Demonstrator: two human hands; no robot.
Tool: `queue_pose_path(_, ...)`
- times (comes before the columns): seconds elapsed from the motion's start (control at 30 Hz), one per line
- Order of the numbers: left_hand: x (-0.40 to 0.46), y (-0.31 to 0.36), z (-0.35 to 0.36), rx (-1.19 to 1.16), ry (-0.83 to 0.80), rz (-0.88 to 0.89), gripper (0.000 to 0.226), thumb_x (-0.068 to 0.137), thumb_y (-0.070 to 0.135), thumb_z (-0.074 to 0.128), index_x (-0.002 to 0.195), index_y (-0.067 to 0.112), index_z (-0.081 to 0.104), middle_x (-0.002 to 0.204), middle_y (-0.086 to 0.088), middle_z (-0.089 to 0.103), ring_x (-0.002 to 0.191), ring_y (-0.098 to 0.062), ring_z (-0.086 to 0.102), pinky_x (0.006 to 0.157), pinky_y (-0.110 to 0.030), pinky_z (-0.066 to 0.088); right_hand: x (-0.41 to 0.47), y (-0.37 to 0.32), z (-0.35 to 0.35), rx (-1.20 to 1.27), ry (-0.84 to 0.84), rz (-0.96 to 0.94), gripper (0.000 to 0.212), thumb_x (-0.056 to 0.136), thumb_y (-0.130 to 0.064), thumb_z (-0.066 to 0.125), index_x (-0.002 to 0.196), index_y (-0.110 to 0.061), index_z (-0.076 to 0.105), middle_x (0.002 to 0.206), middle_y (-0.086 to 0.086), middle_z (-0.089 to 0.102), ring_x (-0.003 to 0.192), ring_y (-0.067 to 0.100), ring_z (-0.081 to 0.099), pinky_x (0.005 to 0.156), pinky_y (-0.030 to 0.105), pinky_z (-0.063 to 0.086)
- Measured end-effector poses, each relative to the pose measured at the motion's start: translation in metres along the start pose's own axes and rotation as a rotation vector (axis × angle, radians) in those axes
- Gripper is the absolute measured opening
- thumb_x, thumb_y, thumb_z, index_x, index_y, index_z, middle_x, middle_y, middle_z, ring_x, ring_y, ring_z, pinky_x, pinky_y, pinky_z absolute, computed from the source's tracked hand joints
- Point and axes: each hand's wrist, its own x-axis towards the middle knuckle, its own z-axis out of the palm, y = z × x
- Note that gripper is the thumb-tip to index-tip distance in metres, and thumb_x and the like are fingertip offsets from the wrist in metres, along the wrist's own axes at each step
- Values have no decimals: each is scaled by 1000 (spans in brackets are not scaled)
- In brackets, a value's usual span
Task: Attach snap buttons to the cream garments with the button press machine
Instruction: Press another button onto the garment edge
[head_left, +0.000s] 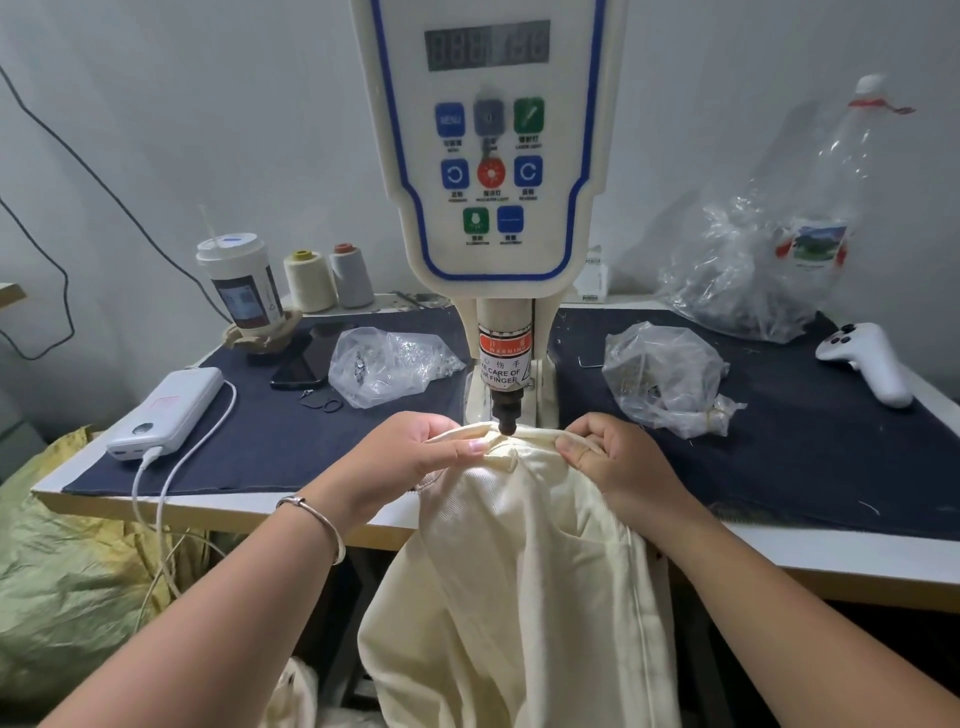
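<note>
On the navy table mat (291, 447), both hands' fingers (470, 446) pinch the cream garment (519, 571) under the press head (505, 410)

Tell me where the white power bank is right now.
The white power bank lies at the table's left front corner on the dark cloth, left of the left hand.

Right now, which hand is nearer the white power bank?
Left. The left hand grips the cream garment nearer the power bank; the right hand grips it beyond the punch.
</note>
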Motion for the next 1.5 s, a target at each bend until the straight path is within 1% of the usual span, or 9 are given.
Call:
queue_pose_path(0.2,0,2,2,-59,-11,-10,34,73,51,73,82,18,77,70,7,58,64,-5,49,64,-22,35,1,7,3,-4,24,-5,11,92,-23,63,85,-14,66,70,-2,62,66,9,54,64,25,42)
queue_pose_path(0.43,0,2,6,-130,-22,-10,35,73,52,75,76,18,75,76,-1,56,76,-17,45,74,-32,30,0,9,8,-2,53,-14,8,91,-21,64,86,-15,65,75,0,66,70,11,58,64,20,43)
queue_pose_path(0.53,1,1,5,-134,-26,-8,31,74,52,75,74,22,75,75,0,56,73,-15,47,71,-30,33,-1,8,9,-12,50,-15,9,91,-22,65,86,-14,65,75,2,66,69,11,57,62,20,42)
queue_pose_path(0.7,-2,-10,-1,-179,-79,-2,50,76,45,78,100,1,71,86,-8,62,82,-20,55,80,-33,39,-4,10,8,21,53,-13,9,91,-22,65,89,-13,66,80,2,67,74,13,59,63,16,42)
queue_pose_path(1.0,-5,-16,-7,-167,-86,4,38,77,37,78,103,9,76,96,-16,72,89,-22,65,91,-37,49,-3,13,9,110,72,-41,9,90,-20,66,85,-13,67,81,8,69,69,11,59,62,13,43)
queue_pose_path(1.1,-4,-19,-5,-162,-61,15,28,82,28,79,99,6,75,88,-11,71,83,-20,64,87,-33,50,-3,15,9,122,75,-40,9,90,-21,66,84,-15,67,80,6,69,74,14,62,66,18,45)
queue_pose_path(1.23,-3,-22,0,-153,-33,41,4,90,13,74,90,9,74,75,1,69,71,-11,63,71,-18,50,-5,18,8,167,79,-39,8,90,-21,67,84,-16,67,77,-1,69,69,4,60,67,18,46)
queue_pose_path(1.4,-5,-21,3,-168,-33,41,5,87,14,77,85,12,73,71,3,67,66,-8,63,65,-16,49,-5,16,8,227,70,-40,9,90,-18,67,82,-15,68,69,-5,67,65,2,59,64,17,47)
queue_pose_path(1.5,-6,-19,4,-177,-35,32,14,81,23,78,88,12,74,75,2,70,70,-10,65,71,-20,49,-7,16,7,241,61,-38,9,89,-19,67,83,-13,68,69,-1,67,66,6,59,66,22,48)
